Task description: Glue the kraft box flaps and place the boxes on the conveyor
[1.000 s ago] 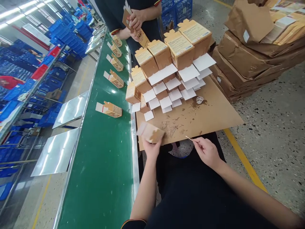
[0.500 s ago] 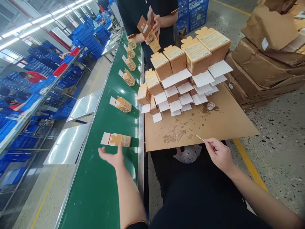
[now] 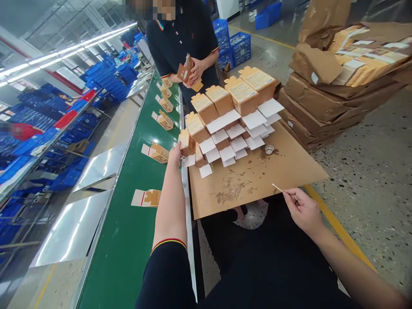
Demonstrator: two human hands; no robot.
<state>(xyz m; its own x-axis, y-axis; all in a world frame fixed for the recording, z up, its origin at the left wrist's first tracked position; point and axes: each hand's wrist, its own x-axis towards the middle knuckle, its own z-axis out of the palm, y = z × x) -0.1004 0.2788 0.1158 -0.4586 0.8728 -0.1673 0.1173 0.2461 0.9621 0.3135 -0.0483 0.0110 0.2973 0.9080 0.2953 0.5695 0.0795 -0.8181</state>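
Observation:
My left hand point(image 3: 175, 154) reaches forward to the nearest box of the stack and grips the left side of this small brown cardboard box point(image 3: 186, 141). Its fingers are partly hidden behind the wrist and the box. In my right hand point(image 3: 304, 210), a thin cotton swab point(image 3: 277, 187) is pinched between thumb and fingers, over the front edge of the cardboard sheet point(image 3: 289, 171). More boxes point(image 3: 243, 96) are stacked on that sheet, their white flaps point(image 3: 223, 122) sticking out toward me. A small clear dish point(image 3: 269, 149) sits beside wet spots on the sheet.
To the left runs a green conveyor belt point(image 3: 119, 240) carrying several open-topped boxes point(image 3: 156, 152) in a row. Across from me a co-worker point(image 3: 183, 47) holds an unfolded box point(image 3: 186, 73). Brown paper bundles point(image 3: 322, 107) of flat cartons are piled on the right, near blue crates point(image 3: 240, 47).
My left hand has moved from over the belt, forward and right, onto the nearest box of the stack. My right hand still holds the swab. The view has shifted and tilted up.

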